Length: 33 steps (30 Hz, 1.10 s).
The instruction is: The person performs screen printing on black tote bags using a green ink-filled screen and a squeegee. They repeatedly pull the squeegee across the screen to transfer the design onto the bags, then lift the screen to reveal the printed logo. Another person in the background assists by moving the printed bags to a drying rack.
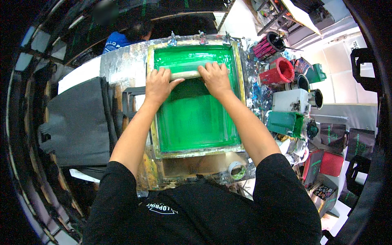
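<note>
A wood-handled squeegee (185, 75) lies crosswise over the upper part of a screen printing frame (200, 152). My left hand (158, 85) grips its left end, thumb along the near side. Around the right end my right hand (215, 78) is closed, fingers over the top. Green ink (192, 122) covers the mesh, thick and glossy along the far edge. Just below the handle a darker band shows through the mesh. The squeegee's blade is mostly hidden. Hinge clamps (201, 38) hold the frame's far side to the table.
Stacked black bags (77, 122) lie to the left. Along the right stand a red ink can (278, 71), a pink-streaked black can (268, 45) and a green ink jar (290, 124) on its side. A tape roll (236, 170) rests near the front edge. Beyond the table is a person in blue (120, 42).
</note>
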Each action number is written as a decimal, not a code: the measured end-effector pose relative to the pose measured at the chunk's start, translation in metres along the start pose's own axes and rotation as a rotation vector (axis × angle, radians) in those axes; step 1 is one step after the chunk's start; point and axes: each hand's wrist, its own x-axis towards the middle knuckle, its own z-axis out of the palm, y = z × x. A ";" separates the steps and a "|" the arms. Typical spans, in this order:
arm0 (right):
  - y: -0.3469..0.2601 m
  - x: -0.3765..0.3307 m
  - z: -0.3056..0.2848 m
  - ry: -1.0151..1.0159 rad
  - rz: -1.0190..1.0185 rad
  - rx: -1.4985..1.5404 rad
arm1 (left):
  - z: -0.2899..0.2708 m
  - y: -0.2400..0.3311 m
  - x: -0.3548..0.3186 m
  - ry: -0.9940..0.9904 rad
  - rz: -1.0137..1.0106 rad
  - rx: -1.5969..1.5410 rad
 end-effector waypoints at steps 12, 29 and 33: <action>-0.069 -0.136 -0.075 -0.065 0.017 0.039 | -0.066 0.077 -0.134 -0.073 -0.015 -0.088; -0.109 -0.207 -0.140 -0.210 0.066 0.262 | -0.105 0.091 -0.247 -0.058 -0.225 -0.296; -0.122 -0.244 -0.128 -0.128 0.096 0.299 | -0.087 0.075 -0.294 -0.240 -0.500 -0.119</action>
